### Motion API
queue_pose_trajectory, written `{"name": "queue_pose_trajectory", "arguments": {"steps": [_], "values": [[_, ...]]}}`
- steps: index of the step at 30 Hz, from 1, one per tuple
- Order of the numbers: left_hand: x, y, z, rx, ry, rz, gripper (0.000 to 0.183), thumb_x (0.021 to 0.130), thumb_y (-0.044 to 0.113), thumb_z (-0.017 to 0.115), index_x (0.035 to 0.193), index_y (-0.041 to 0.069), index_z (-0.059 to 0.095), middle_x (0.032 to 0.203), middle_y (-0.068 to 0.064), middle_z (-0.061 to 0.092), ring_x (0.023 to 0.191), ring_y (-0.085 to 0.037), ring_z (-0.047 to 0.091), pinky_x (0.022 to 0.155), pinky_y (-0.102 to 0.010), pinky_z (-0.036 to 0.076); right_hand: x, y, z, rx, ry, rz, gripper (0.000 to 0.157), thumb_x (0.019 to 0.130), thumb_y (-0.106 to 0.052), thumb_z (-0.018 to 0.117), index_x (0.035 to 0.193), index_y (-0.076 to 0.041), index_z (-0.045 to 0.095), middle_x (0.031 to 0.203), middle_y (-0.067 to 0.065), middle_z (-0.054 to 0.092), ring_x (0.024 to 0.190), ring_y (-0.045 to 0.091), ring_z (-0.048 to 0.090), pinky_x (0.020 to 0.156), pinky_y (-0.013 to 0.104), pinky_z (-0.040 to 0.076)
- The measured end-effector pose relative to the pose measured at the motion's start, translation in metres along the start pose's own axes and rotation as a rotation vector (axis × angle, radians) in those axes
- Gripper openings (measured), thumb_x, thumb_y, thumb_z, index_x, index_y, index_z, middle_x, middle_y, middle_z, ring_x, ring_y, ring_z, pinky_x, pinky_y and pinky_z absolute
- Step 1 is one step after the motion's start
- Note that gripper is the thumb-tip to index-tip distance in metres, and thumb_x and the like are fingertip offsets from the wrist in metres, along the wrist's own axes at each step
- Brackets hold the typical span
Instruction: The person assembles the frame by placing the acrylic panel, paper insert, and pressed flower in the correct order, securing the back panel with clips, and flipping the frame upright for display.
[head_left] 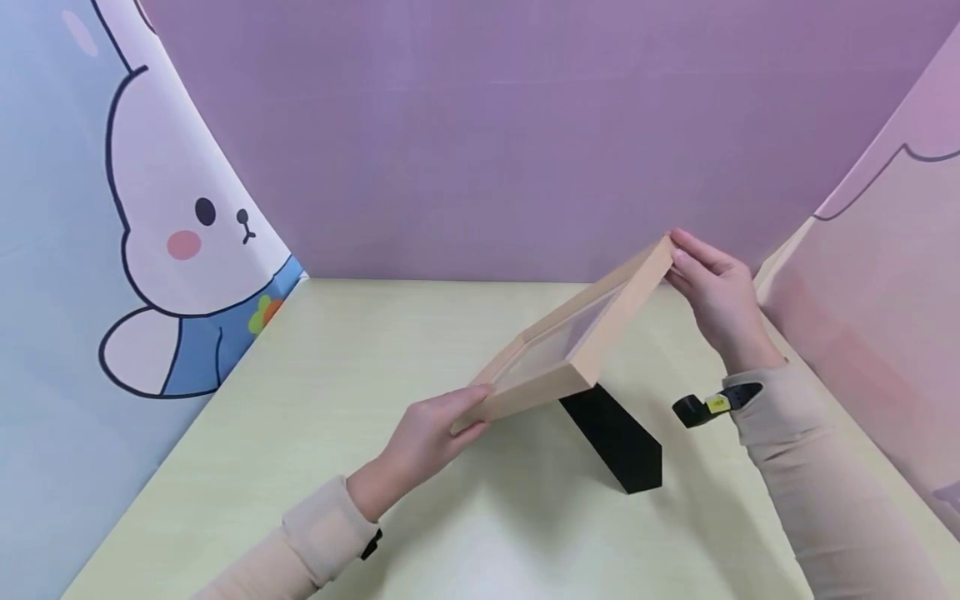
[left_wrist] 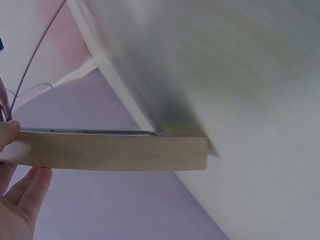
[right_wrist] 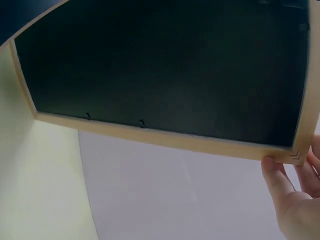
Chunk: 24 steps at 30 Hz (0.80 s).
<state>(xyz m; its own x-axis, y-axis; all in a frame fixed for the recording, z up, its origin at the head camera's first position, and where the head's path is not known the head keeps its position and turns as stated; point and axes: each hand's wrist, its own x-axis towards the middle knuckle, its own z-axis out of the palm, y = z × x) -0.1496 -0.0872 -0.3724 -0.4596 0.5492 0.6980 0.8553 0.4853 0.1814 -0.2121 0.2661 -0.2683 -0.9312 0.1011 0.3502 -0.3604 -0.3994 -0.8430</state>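
A light wooden picture frame (head_left: 540,390) is held tilted above the table, its glazed front facing up and its far right corner highest. My left hand (head_left: 427,437) pinches the near left corner between thumb and fingers. At the upper right corner, my right hand (head_left: 720,304) grips the frame the same way. A black stand leg (head_left: 622,442) juts out below the frame. From the right wrist, the dark backing board (right_wrist: 165,75) shows, with small bent tabs (right_wrist: 142,124) along its edge. The left wrist view has the frame's side edge (left_wrist: 115,152) level across it.
The pale yellow-green table (head_left: 360,350) lies under both hands. A purple wall (head_left: 480,142) stands behind it, a blue panel with a cartoon rabbit (head_left: 172,242) on the left, and a pink panel (head_left: 862,275) on the right.
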Motion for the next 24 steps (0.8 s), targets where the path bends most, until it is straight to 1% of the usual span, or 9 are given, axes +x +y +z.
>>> {"name": "queue_pose_trajectory", "arguments": {"steps": [1, 4, 7, 8, 12, 16, 20, 22, 24], "values": [[0.000, 0.002, 0.000, 0.003, 0.002, 0.016, 0.047, 0.071, 0.006, 0.078, 0.114, 0.007, 0.061, 0.104, -0.006, 0.066, 0.092, -0.018, 0.063, 0.076, -0.025, 0.049, 0.001, 0.001, 0.000, 0.015, -0.003, 0.000, 0.042, 0.085, 0.000, 0.062, 0.126, 0.004, 0.052, 0.134, 0.021, 0.042, 0.100, 0.015, 0.060, 0.083, 0.025, 0.045], [0.001, 0.008, 0.002, 0.012, 0.009, 0.056, 0.046, 0.070, 0.007, 0.078, 0.113, 0.006, 0.061, 0.102, -0.006, 0.067, 0.091, -0.017, 0.064, 0.075, -0.023, 0.049, 0.003, 0.003, 0.000, 0.074, -0.019, 0.001, 0.038, 0.085, 0.002, 0.061, 0.123, 0.003, 0.055, 0.126, 0.016, 0.053, 0.097, 0.016, 0.061, 0.082, 0.025, 0.046], [0.001, 0.015, 0.003, 0.028, 0.009, 0.081, 0.045, 0.071, 0.008, 0.077, 0.113, 0.007, 0.061, 0.101, -0.004, 0.067, 0.091, -0.015, 0.064, 0.074, -0.022, 0.049, 0.006, 0.006, 0.000, 0.115, -0.031, 0.004, 0.035, 0.086, 0.003, 0.059, 0.121, 0.003, 0.057, 0.113, 0.010, 0.062, 0.095, 0.017, 0.062, 0.080, 0.026, 0.047], [0.001, 0.017, 0.003, 0.035, 0.009, 0.089, 0.045, 0.071, 0.009, 0.077, 0.113, 0.008, 0.061, 0.101, -0.003, 0.067, 0.092, -0.015, 0.063, 0.074, -0.022, 0.049, 0.007, 0.006, 0.000, 0.122, -0.034, 0.005, 0.034, 0.086, 0.003, 0.058, 0.121, 0.003, 0.058, 0.109, 0.009, 0.064, 0.094, 0.017, 0.063, 0.080, 0.026, 0.048], [0.002, 0.024, 0.004, 0.056, 0.019, 0.137, 0.048, 0.071, 0.013, 0.078, 0.115, 0.009, 0.059, 0.102, -0.004, 0.066, 0.093, -0.017, 0.062, 0.075, -0.024, 0.050, 0.010, 0.008, 0.002, 0.137, -0.035, 0.021, 0.034, 0.087, 0.002, 0.059, 0.120, 0.003, 0.058, 0.105, 0.008, 0.065, 0.093, 0.017, 0.063, 0.079, 0.026, 0.048], [0.001, 0.030, 0.006, 0.082, 0.041, 0.203, 0.054, 0.068, 0.015, 0.080, 0.117, 0.008, 0.059, 0.100, -0.005, 0.066, 0.089, -0.019, 0.063, 0.072, -0.024, 0.050, 0.012, 0.009, 0.004, 0.094, -0.015, 0.037, 0.036, 0.086, -0.001, 0.062, 0.121, 0.002, 0.058, 0.104, 0.006, 0.065, 0.095, 0.015, 0.062, 0.080, 0.024, 0.047], [0.001, 0.033, 0.007, 0.089, 0.044, 0.227, 0.056, 0.068, 0.015, 0.081, 0.118, 0.007, 0.058, 0.098, -0.006, 0.067, 0.086, -0.018, 0.063, 0.072, -0.024, 0.050, 0.012, 0.009, 0.005, 0.047, 0.003, 0.052, 0.038, 0.085, -0.004, 0.063, 0.123, 0.002, 0.057, 0.105, 0.005, 0.065, 0.095, 0.014, 0.062, 0.081, 0.023, 0.047], [0.002, 0.033, 0.006, 0.076, 0.035, 0.235, 0.055, 0.069, 0.015, 0.080, 0.119, 0.006, 0.058, 0.099, -0.006, 0.067, 0.087, -0.017, 0.064, 0.073, -0.024, 0.050, 0.010, 0.007, 0.006, 0.007, 0.002, 0.058, 0.044, 0.086, -0.006, 0.063, 0.127, 0.004, 0.051, 0.110, 0.006, 0.063, 0.096, 0.013, 0.061, 0.082, 0.023, 0.046], [0.002, 0.030, 0.005, 0.029, 0.015, 0.245, 0.055, 0.071, 0.018, 0.079, 0.120, 0.006, 0.058, 0.102, -0.006, 0.066, 0.088, -0.016, 0.063, 0.075, -0.023, 0.049, 0.007, 0.004, 0.007, -0.060, 0.000, 0.060, 0.051, 0.086, -0.009, 0.063, 0.132, 0.006, 0.045, 0.121, 0.009, 0.057, 0.099, 0.012, 0.060, 0.083, 0.023, 0.045]]}}
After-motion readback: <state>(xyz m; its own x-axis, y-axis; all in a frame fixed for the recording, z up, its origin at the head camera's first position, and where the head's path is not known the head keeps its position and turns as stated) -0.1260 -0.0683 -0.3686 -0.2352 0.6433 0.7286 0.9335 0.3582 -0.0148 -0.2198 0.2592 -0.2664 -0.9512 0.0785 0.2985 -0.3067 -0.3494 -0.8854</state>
